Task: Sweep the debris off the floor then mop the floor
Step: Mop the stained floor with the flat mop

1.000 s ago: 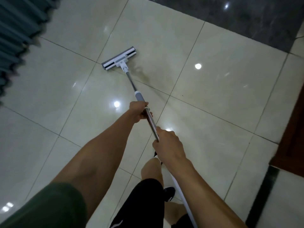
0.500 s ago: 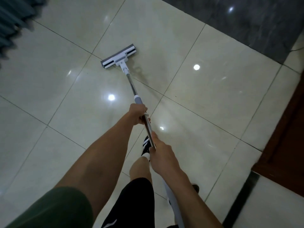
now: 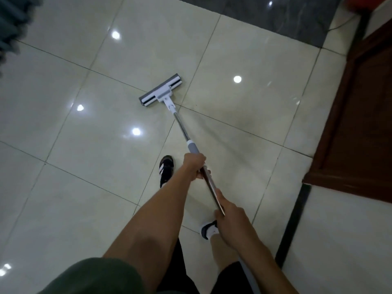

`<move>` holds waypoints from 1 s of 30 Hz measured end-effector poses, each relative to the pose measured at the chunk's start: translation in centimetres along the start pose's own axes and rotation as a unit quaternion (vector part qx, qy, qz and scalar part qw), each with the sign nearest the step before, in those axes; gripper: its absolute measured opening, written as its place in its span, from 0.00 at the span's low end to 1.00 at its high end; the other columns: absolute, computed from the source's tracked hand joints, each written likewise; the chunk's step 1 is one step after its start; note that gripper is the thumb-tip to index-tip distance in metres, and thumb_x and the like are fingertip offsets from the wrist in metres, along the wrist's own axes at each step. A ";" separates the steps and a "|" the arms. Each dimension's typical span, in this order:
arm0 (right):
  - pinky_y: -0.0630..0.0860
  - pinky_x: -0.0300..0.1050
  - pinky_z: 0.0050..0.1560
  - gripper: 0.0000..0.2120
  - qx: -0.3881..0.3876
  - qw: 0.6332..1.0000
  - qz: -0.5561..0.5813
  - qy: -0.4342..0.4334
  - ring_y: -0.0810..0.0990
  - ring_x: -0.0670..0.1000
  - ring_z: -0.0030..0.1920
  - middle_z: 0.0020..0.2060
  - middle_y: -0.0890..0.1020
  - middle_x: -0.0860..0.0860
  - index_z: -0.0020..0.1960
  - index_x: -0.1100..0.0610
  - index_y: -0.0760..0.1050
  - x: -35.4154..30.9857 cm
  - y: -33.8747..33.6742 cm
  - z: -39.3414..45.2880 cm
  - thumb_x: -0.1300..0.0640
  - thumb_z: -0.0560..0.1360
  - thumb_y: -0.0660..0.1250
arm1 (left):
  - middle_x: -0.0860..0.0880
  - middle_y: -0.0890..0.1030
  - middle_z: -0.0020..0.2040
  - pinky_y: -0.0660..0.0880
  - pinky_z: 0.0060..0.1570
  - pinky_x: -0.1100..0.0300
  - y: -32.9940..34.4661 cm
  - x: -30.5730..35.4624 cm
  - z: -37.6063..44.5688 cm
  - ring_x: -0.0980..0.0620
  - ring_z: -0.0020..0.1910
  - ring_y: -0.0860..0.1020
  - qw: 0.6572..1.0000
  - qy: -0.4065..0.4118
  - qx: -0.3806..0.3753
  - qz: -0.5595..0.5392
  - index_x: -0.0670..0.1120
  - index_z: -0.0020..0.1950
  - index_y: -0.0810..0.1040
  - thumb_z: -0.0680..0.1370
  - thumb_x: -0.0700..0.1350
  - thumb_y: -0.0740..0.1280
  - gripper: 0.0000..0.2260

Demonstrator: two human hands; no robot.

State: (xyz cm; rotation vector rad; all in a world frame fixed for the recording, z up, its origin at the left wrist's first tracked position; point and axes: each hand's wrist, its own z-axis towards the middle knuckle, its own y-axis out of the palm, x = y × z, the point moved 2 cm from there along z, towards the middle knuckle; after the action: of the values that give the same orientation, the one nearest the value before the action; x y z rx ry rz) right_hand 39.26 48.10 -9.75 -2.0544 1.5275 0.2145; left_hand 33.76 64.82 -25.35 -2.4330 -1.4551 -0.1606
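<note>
Mopping phase, by the look of it: no debris visible on the cream tile floor (image 3: 70, 198), & the person works a flat mop. Mop head (image 3: 160, 90) lies flat on the tile at approx 11 o'clock from the hands, its long edge running 8-to-2 o'clock, just beside a grout-line crossing. Pole (image 3: 182, 128) runs back from the head toward 5 o'clock, i.e. crosswise to the head's long edge.

Left hand (image 3: 194, 165) is the nearer one to the head, clenched round the pole just below the grey collar (image 3: 193, 147). Right hand (image 3: 232, 217) wraps the pole further down toward the body, fingers closed on it; the pole's end beyond that hand is hidden by the forearm.

Key relation: head sits straight up the pole from both hands, so the next stroke, judged from here, is a push or pull along the 11–5 line w/ left hand steering & right hand driving. One shoe (image 3: 166, 169) stands just left of the pole; wooden door frame (image 3: 360, 115) at 3 o'clock is well apart from the head.
</note>
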 end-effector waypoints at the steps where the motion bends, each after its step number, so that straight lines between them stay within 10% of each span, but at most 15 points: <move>1: 0.74 0.38 0.45 0.30 -0.001 1.000 0.008 0.008 0.77 0.46 0.40 0.45 0.79 0.51 0.80 0.42 0.51 1.2 -0.4 -1.0 0.57 0.83 0.58 | 0.37 0.79 0.44 0.81 0.41 0.35 1.2 -0.9 -0.7 0.39 0.33 0.82 1.000 -0.001 -0.004 -0.003 0.36 0.62 0.70 0.80 0.39 0.66 0.12; 30: 0.77 0.46 0.51 0.28 0.065 0.993 0.087 0.036 0.79 0.53 0.50 0.58 0.79 0.55 0.80 0.41 0.52 -24.7 7.9 12.0 0.57 0.84 0.55 | 0.38 0.81 0.47 0.80 0.27 0.53 -19.7 17.4 8.2 0.45 0.28 0.83 0.992 0.055 -0.032 0.111 0.38 0.56 0.73 0.80 0.42 0.69 0.10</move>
State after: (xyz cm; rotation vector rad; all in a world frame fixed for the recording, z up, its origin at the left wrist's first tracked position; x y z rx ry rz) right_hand 26.09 73.39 -11.44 -1.8482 1.7191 0.1051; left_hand 24.42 90.67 -24.98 -2.5717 -1.1418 -0.2904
